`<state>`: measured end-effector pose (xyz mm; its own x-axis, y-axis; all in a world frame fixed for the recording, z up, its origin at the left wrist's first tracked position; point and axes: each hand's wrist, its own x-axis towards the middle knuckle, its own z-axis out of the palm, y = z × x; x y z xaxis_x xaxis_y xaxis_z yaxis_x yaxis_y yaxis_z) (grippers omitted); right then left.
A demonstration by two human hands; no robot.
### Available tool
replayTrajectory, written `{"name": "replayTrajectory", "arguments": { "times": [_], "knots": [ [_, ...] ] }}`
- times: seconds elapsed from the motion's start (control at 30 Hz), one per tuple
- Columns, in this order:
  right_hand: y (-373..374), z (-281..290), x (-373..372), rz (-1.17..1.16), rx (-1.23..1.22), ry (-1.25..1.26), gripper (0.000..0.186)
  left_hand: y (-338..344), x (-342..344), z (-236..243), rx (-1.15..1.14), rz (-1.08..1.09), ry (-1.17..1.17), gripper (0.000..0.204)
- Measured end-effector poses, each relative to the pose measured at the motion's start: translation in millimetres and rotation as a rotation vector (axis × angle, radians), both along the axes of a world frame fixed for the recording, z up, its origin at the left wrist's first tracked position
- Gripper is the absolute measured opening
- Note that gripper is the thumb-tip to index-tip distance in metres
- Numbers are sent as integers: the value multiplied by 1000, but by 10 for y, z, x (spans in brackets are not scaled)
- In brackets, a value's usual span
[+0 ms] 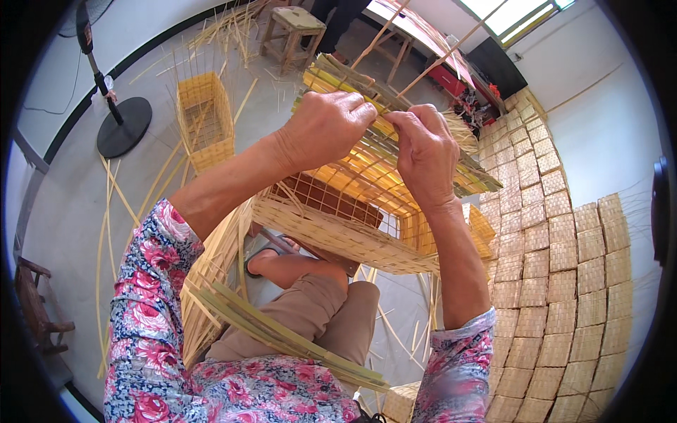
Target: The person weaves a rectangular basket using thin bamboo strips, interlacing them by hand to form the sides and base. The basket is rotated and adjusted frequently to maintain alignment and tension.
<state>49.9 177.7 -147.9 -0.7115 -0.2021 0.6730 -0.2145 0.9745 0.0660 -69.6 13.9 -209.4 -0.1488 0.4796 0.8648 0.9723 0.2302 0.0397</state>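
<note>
A rectangular basket of pale woven bamboo, with an open-lattice bottom, stands tilted in front of my knees. Over its far side, my left hand is closed with the fingertips pinching a thin bamboo strip. My right hand pinches the same strip a little to the right, thumb against forefinger. Green and yellow bamboo strips spread out behind both hands. My left fingers partly hide the basket's far rim. More greenish strips lie across my lap.
Stacked woven baskets line the right wall. Another bamboo basket with upright stakes stands on the floor at far left, near a fan base. At the back are a wooden stool and a person's legs. Loose strips litter the floor.
</note>
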Motion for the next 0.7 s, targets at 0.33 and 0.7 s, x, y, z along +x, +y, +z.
{"name": "replayTrajectory", "arguments": {
  "times": [0.33,0.7],
  "knots": [
    [-74,-54,-12,-51,-45,57,22,129,85,117,11,46,-228,13],
    [-113,-193,-15,1,-101,125,24,388,424,15,470,-207,-782,12]
  ]
}}
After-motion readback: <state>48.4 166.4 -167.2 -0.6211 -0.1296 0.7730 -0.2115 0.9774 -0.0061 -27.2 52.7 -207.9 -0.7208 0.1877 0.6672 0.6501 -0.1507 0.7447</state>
